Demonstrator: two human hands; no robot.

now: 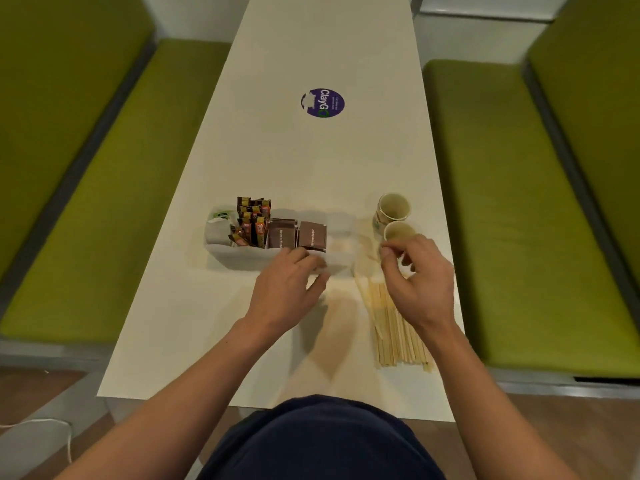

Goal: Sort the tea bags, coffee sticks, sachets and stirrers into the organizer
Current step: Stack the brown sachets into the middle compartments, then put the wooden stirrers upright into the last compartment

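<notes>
**Across table (311, 161) near half: organizer (242, 259) stocked, stirrers (398, 337) outside it**

Left of table's mid-line, short of near edge: clear organizer, compartments in a row. Leftmost holds tea bags (218, 225), white w/ green tag, print unreadable. Next: coffee sticks (254, 220), brown/orange/yellow, standing upright, brand too small to read. Next two: brown sachets (281, 235), white print, starts "Brown", rest blurred. Rightmost compartment pale, contents smeared by blur.

Stirrers: pale wooden bundle lying flat along table's right edge, running toward near right corner. Far ends under R hand (419, 282). Bundle just beside organizer's right end.

L hand (287, 289): fingers bent onto organizer's near wall, thumb stuck out sideways. Grip or plain rest, can't tell.

R hand: thumb + forefinger tips pinched together, other fingers curled. What's in the pinch is too blurred to tell.

Two paper cups (393, 207), open tops, close together by right edge just beyond R hand. Round purple sticker (322, 102) mid-table, farther off, reads "ClayGo". Green benches (104, 202) flank both long edges.
</notes>
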